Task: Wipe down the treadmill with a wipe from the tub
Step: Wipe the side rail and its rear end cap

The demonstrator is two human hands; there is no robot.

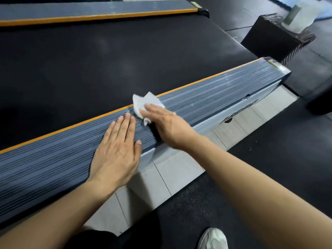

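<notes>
The treadmill's near side rail, grey, ribbed and edged in orange, runs diagonally across the view beside the black belt. A crumpled white wipe lies on the rail. My right hand presses flat on the wipe with straight fingers. My left hand rests flat on the rail just to the left, fingers straight, thumb over the rail's outer edge. A whitish tub stands on a dark box at the top right, blurred.
The far side rail crosses the top of the view. A dark box stands beyond the treadmill's end. Pale floor tiles and black rubber matting lie beside the rail. My white shoe shows at the bottom.
</notes>
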